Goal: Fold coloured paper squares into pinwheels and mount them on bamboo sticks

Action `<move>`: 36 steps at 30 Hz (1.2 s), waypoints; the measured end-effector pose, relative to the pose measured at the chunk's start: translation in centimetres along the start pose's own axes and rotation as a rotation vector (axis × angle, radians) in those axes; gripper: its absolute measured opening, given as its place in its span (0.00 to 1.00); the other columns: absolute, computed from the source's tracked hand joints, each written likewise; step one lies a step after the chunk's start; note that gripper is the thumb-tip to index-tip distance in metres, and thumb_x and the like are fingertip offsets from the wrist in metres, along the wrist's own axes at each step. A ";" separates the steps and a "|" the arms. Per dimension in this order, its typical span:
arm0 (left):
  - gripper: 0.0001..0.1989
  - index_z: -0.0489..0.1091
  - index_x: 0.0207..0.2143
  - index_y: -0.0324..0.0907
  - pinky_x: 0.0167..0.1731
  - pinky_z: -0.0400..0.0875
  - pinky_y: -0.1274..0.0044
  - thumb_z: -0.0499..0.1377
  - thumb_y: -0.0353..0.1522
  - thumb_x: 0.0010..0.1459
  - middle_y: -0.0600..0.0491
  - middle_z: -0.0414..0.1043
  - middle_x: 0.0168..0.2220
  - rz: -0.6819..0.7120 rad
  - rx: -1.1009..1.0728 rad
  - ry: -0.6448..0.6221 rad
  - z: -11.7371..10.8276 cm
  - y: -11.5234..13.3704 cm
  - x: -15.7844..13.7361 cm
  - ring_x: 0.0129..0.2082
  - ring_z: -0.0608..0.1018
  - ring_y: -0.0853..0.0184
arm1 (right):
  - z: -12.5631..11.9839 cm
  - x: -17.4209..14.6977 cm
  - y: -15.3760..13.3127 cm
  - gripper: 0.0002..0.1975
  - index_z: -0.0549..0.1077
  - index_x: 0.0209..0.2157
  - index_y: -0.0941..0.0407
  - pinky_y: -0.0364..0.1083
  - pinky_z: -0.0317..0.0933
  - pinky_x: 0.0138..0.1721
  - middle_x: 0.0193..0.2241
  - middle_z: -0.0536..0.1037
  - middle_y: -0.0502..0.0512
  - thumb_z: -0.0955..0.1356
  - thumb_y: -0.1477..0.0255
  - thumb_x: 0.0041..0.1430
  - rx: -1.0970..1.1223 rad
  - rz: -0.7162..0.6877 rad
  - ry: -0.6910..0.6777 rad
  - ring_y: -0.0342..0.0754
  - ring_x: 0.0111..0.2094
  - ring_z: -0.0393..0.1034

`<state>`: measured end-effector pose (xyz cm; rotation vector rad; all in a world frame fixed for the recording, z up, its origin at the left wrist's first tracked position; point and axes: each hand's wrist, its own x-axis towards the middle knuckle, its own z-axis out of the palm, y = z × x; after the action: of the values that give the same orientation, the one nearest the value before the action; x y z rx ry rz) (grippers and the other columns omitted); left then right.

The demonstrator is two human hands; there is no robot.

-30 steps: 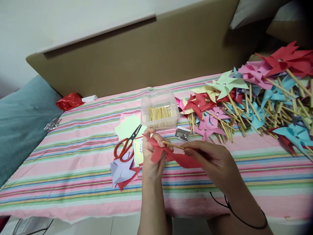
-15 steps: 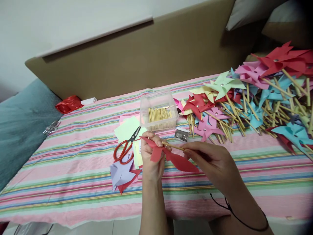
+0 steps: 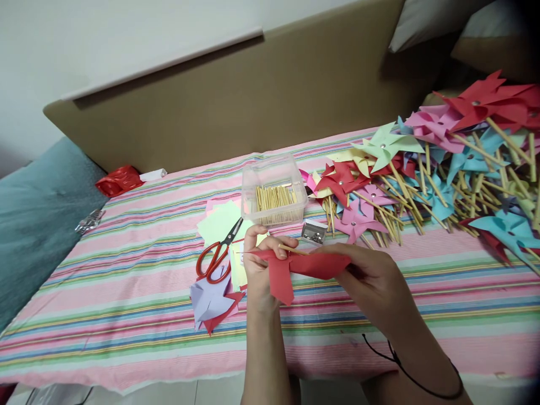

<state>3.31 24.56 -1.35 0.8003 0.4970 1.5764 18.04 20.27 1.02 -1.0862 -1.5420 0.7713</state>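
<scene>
A red paper pinwheel is raised above the striped cloth between my hands. My left hand has its fingers closed around the pinwheel's middle, behind the paper, with the index finger raised. One red blade hangs down in front of my left palm. A thin wooden stick runs behind the paper from my left fingers towards my right hand. The fingers of my right hand are pinched at the stick's other end, their tips hidden by a red blade. Just beyond, a small open box of metal pins lies on the cloth.
A clear plastic tub of wooden sticks stands behind my hands. Red-handled scissors lie on pale paper sheets, beside purple cut paper. Finished pinwheels pile up at the right. A red plastic bag lies far left.
The red pinwheel has turned, so one blade now hangs down and another covers my right fingertips and part of the stick. My left index finger has lifted slightly.
</scene>
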 end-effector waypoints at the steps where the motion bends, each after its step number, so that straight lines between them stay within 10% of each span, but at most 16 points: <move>1: 0.21 0.70 0.38 0.50 0.36 0.72 0.84 0.73 0.36 0.41 0.65 0.68 0.18 0.001 -0.007 -0.001 0.0 0.0 0.0 0.28 0.77 0.76 | 0.0 0.0 0.0 0.16 0.79 0.39 0.52 0.41 0.66 0.33 0.33 0.82 0.49 0.64 0.83 0.56 0.003 0.002 0.002 0.44 0.32 0.75; 36: 0.25 0.68 0.41 0.50 0.33 0.73 0.83 0.73 0.32 0.40 0.66 0.68 0.19 -0.034 0.006 0.016 -0.4 0.5 -0.1 0.25 0.79 0.75 | -0.2 -0.1 0.1 0.13 0.78 0.37 0.52 0.37 0.68 0.36 0.35 0.83 0.47 0.66 0.83 0.57 -0.039 -0.105 0.052 0.42 0.35 0.77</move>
<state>2.72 24.48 -1.29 0.7799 0.5248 1.5519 18.23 20.23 0.92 -1.0370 -1.5626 0.6388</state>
